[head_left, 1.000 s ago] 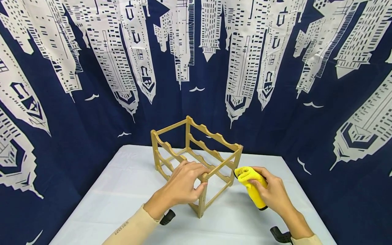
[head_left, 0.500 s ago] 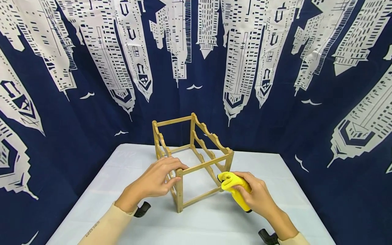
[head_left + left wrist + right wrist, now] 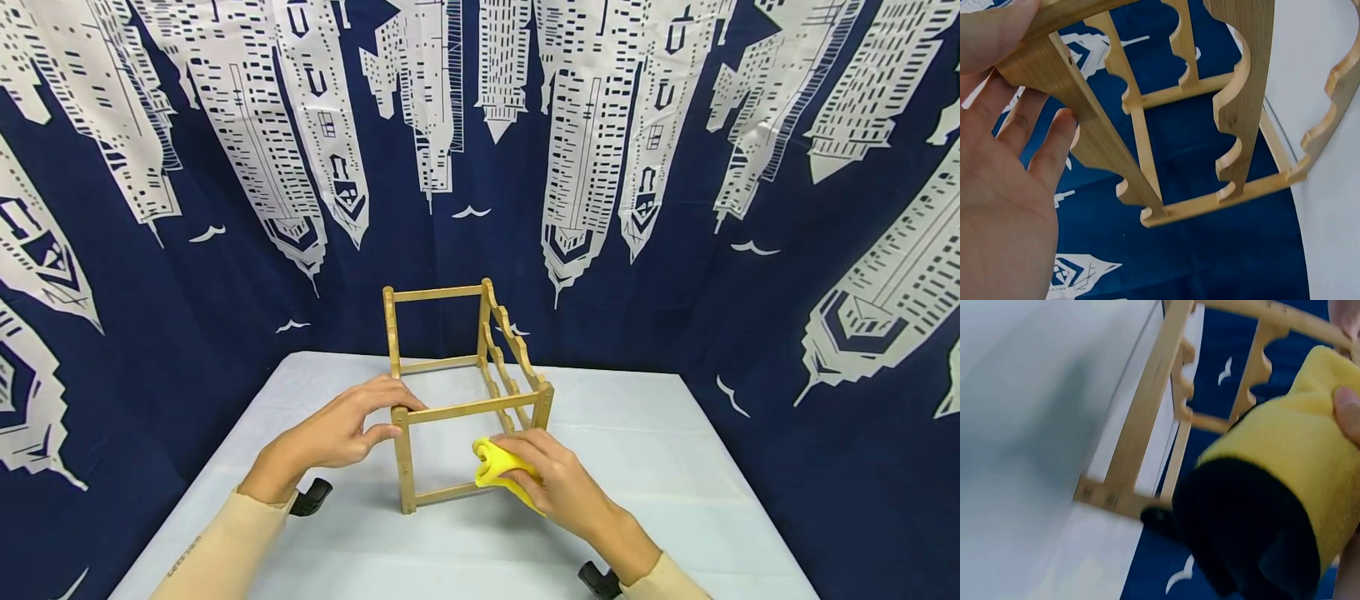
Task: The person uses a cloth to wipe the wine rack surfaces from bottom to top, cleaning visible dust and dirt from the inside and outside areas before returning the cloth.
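A light wooden wine rack [image 3: 468, 408] with scalloped rails stands on the table. My left hand [image 3: 341, 427] grips its near left top corner, the thumb in front of the post. From the left wrist view, the thumb lies over one side of the wood and the fingers [image 3: 1052, 147] reach around the other. A folded yellow cloth [image 3: 495, 460] with black edging is pinched in my right hand [image 3: 558, 483], just in front of the rack's near side. Whether the cloth touches the wood cannot be told. In the right wrist view the cloth [image 3: 1279, 431] covers part of the rack.
A white cloth covers the table [image 3: 315, 542]. Behind and around it hangs a dark blue curtain [image 3: 442, 242] printed with white buildings and birds. Black wrist camera mounts [image 3: 311, 497] sit under both wrists.
My left hand has turned the rack, its near left corner shifting leftward, so its near side now faces me more squarely. My right hand has carried the yellow cloth left, towards the near side.
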Available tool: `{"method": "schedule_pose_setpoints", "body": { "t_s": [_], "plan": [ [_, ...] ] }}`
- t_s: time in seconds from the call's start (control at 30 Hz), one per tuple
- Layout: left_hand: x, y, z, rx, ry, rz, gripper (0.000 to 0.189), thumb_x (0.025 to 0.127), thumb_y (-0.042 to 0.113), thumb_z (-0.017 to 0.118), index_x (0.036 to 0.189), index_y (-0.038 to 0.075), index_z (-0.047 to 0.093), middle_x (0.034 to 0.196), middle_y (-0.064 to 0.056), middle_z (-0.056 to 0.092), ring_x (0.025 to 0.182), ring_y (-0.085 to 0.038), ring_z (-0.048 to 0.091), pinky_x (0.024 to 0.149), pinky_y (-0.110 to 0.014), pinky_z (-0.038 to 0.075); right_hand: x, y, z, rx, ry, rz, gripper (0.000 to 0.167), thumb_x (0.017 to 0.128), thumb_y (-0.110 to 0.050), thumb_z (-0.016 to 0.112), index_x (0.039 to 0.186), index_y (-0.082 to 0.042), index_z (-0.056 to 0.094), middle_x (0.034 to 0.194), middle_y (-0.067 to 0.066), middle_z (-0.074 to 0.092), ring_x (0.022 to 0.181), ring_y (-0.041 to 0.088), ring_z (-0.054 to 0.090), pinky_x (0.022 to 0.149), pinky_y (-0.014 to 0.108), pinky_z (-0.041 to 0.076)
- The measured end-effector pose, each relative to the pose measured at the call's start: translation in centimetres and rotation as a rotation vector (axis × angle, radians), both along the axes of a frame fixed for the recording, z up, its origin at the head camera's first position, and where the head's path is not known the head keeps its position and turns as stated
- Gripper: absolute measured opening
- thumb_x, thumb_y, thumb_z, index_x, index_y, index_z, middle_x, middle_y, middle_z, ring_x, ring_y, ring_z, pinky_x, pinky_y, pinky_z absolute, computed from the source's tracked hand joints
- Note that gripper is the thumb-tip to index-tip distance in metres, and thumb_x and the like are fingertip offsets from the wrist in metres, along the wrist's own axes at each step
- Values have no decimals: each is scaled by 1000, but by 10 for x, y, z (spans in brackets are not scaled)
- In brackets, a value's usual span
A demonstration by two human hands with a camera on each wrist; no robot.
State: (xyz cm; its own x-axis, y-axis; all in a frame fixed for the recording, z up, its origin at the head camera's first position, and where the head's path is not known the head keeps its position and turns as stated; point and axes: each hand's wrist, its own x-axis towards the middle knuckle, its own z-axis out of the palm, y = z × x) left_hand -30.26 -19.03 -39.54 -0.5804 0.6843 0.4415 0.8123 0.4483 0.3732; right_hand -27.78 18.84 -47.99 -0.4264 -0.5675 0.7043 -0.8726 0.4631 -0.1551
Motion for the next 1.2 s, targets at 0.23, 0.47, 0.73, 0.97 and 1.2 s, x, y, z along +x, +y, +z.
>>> {"method": "schedule_pose_setpoints", "body": {
  "t_s": [0.23,0.47,0.73,0.97,1.2],
  "plan": [
    [2,-4,6,20,-32,46,40,103,5,85,137,24,82,136,9,79,128,-17,72,112,-49,66,-8,-53,-6,-110,-74,-3,54,94,-8,96,145,-3,78,130,9,82,113,23,83,97,29,74],
    [0,-7,9,165,-130,78,24,101,10,92,120,21,83,123,2,83,123,-22,81,111,-49,71,-18,-101,-9,-332,-127,8,36,94,-8,95,128,-1,85,111,11,86,89,18,80,78,21,71],
    [-1,-6,8,189,-144,62,21,99,10,94,115,21,85,123,3,86,124,-24,82,100,-47,75,-25,-130,-23,-358,-38,117,39,84,0,100,121,5,87,111,17,87,95,28,88,88,19,72],
    [-1,-7,4,210,-126,40,20,100,10,93,116,20,85,121,-1,86,120,-17,82,97,-39,76,-22,-123,-48,29,-142,9,35,90,-18,102,117,0,90,111,11,89,103,20,88,91,14,69],
    [-1,-6,2,229,-123,41,20,100,9,93,117,15,85,122,0,85,120,-25,83,98,-46,76,-26,-124,-57,226,-312,-66,28,93,-26,102,112,-8,92,108,2,89,102,6,82,86,7,65]
  ]
}}
